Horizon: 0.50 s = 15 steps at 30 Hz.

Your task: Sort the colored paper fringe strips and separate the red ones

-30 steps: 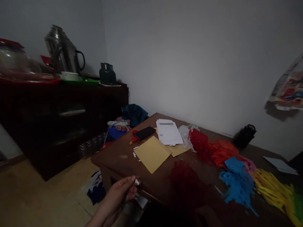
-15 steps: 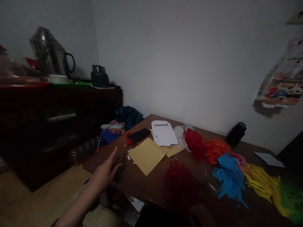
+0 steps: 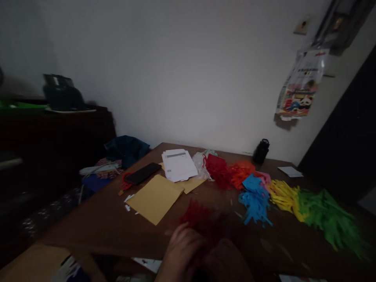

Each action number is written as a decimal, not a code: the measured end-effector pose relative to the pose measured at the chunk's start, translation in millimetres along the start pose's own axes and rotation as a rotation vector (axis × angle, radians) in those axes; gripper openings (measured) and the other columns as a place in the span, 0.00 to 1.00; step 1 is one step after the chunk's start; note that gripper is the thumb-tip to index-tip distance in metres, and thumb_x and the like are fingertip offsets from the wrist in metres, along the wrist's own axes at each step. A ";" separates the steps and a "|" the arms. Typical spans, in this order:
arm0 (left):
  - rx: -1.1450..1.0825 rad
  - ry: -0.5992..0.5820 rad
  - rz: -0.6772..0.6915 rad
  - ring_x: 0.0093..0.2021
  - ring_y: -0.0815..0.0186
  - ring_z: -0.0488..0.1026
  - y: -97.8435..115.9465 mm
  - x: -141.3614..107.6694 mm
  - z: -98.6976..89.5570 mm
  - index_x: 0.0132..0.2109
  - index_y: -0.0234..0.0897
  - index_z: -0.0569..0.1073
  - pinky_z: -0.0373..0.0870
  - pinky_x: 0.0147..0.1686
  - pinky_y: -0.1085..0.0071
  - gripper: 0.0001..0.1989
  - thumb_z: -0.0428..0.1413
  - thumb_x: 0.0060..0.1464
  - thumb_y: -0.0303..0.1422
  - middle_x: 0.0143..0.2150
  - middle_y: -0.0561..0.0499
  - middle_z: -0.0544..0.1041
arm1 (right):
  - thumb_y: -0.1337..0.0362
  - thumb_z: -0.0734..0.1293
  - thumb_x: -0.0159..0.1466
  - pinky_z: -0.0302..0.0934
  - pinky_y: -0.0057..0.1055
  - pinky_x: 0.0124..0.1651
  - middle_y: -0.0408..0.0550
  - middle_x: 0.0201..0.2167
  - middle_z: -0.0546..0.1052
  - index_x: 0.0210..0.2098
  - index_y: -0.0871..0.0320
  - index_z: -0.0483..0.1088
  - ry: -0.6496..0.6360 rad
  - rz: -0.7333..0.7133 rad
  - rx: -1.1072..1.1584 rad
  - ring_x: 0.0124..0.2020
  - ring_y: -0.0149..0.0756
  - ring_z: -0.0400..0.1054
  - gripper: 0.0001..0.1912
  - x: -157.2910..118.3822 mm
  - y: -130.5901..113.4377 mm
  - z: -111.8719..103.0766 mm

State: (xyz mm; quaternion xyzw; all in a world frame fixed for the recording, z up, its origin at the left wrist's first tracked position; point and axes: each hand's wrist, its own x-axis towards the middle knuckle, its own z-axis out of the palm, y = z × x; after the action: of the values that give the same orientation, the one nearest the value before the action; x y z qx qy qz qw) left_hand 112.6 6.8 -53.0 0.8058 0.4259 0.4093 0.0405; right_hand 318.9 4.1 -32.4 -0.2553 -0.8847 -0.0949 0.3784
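Observation:
A dark red fringed bundle (image 3: 199,217) of thin strips, smeared by motion, lies over the near edge of the brown table. My left hand (image 3: 183,248) is closed over its lower end, with fingers curled. Close beside it, my right hand (image 3: 227,258) grips the same bundle from the right; its fingers are dim and blurred. Beyond the hands lie more fringed bundles: a red one (image 3: 217,170), an orange one (image 3: 242,173), a blue one (image 3: 255,197), a yellow one (image 3: 286,199) and a green one (image 3: 329,219).
On the table (image 3: 96,235) lie a tan envelope (image 3: 157,197), white papers (image 3: 179,164), a black phone (image 3: 143,173) and a crumpled clear plastic bag (image 3: 200,164). A black bottle (image 3: 261,151) stands by the wall. Clothes (image 3: 126,150) are heaped left of the table.
My left hand has come from the table's left side to the red bundle and closed on it. My view has swung right, showing more of the green bundle.

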 end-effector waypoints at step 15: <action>0.352 0.222 0.155 0.44 0.55 0.75 -19.7 39.2 -57.4 0.52 0.47 0.74 0.60 0.55 0.51 0.25 0.50 0.47 0.23 0.44 0.48 0.80 | 0.75 0.52 0.70 0.53 0.41 0.46 0.47 0.28 0.71 0.45 0.60 0.71 0.160 0.081 -0.397 0.31 0.38 0.63 0.18 36.9 39.7 -50.1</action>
State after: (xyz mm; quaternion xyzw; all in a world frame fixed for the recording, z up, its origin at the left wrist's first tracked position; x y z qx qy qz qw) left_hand 71.7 31.2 1.2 0.7808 0.4294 0.4169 -0.1795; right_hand 349.3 33.9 27.9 -0.3519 -0.8047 -0.2718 0.3935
